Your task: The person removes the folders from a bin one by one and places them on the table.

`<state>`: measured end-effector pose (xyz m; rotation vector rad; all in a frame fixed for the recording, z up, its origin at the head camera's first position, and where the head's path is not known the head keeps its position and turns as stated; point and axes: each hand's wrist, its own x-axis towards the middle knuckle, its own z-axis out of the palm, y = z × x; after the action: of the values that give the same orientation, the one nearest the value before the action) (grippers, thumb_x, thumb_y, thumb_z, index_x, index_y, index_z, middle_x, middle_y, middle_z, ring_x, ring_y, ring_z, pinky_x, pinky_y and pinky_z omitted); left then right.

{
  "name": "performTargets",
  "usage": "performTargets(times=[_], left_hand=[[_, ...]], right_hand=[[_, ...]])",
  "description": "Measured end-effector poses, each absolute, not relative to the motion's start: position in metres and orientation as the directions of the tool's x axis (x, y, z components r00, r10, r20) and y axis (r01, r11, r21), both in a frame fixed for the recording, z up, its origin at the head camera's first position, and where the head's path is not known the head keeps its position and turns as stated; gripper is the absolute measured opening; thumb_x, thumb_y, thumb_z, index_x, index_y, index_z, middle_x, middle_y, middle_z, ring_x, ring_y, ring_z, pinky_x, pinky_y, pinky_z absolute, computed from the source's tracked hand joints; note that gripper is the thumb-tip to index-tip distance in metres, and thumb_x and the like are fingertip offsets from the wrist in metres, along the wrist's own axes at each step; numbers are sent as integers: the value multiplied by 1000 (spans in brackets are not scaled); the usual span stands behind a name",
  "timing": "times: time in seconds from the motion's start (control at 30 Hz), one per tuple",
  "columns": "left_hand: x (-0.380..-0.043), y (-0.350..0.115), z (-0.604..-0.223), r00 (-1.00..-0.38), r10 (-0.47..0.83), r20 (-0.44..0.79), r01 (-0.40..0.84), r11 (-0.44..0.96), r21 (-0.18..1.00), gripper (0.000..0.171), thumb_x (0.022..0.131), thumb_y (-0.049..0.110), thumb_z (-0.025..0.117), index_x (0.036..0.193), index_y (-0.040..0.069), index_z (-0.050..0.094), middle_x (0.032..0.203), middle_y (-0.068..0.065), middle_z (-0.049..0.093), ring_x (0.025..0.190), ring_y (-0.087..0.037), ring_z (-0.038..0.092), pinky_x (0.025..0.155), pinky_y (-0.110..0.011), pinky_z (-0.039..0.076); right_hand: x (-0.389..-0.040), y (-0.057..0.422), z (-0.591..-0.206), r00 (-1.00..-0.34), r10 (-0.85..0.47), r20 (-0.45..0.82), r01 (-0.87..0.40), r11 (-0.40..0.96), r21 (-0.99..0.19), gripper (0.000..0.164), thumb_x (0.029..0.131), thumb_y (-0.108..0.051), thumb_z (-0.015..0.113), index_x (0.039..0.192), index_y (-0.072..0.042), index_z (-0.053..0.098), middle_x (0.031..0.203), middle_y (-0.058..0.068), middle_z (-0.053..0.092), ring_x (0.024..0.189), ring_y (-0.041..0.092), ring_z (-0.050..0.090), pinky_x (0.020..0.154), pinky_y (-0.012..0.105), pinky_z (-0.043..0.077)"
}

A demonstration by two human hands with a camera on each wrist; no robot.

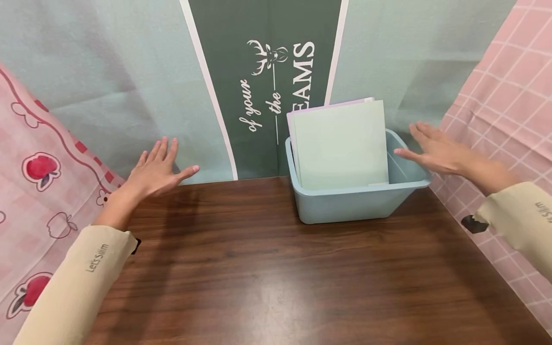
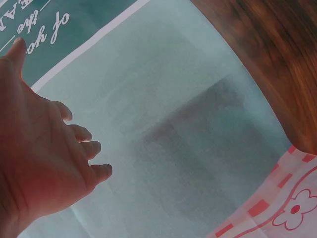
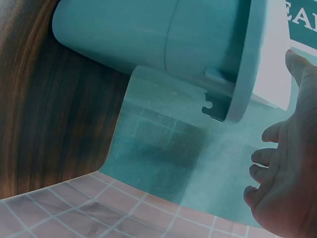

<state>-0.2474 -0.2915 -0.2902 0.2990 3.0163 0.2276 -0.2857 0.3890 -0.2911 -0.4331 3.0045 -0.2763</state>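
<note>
A light blue plastic bin (image 1: 345, 207) stands on the brown wooden table at the back right. Inside it, a pale green folder or board (image 1: 342, 148) leans upright, with a lilac one (image 1: 332, 106) behind it showing along the top and left edges. My right hand (image 1: 440, 149), fingers extended and thumb apart, is held beside the bin's right end and holds nothing. In the right wrist view the bin's side (image 3: 119, 29) and rim lie beyond that hand. My left hand (image 1: 155, 170) is spread over the table's back left, with nothing in it.
A grey-green cloth (image 1: 108, 62) with a dark printed stripe hangs behind the table (image 1: 241, 268). Pink cloth with apple prints (image 1: 43, 172) borders the left side, and pink checked cloth (image 1: 509, 143) the right. Both sleeves are beige.
</note>
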Motion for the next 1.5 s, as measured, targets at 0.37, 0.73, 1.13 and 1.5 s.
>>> performTargets(times=[0.37,0.73,1.13,1.5], left_hand=[[-251,-280,-294,-969,244,-44,234,959,160,107,101,78,36,169,7,-8,175,-23,-13,162,-43,-9,126,-69,-3],[-259,-262,-295,-960,281,-1,276,943,186,106,101,77,40,170,10,-6,177,-19,-9,164,-38,-7,128,-65,-2],[-259,-249,-302,-952,305,17,301,929,214,104,102,75,42,170,12,-7,178,-17,-7,164,-36,-5,130,-62,0],[-266,-230,-302,-937,345,57,349,910,225,103,102,74,43,171,15,-5,178,-16,-5,165,-34,-3,130,-60,2]], right_hand=[[-287,380,-300,-941,-333,-50,-319,929,-187,95,109,-58,39,165,7,0,171,34,-5,160,51,-2,127,68,0],[-289,374,-303,-937,-339,-85,-313,923,-226,96,110,-59,38,165,6,-5,172,31,-12,160,46,-11,128,64,-7],[-288,367,-311,-925,-357,-130,-313,910,-271,95,109,-59,38,166,1,-10,172,25,-18,161,42,-15,129,60,-9],[-286,371,-319,-926,-353,-132,-308,911,-276,95,110,-58,40,166,3,-7,173,27,-14,161,40,-15,129,60,-9]])
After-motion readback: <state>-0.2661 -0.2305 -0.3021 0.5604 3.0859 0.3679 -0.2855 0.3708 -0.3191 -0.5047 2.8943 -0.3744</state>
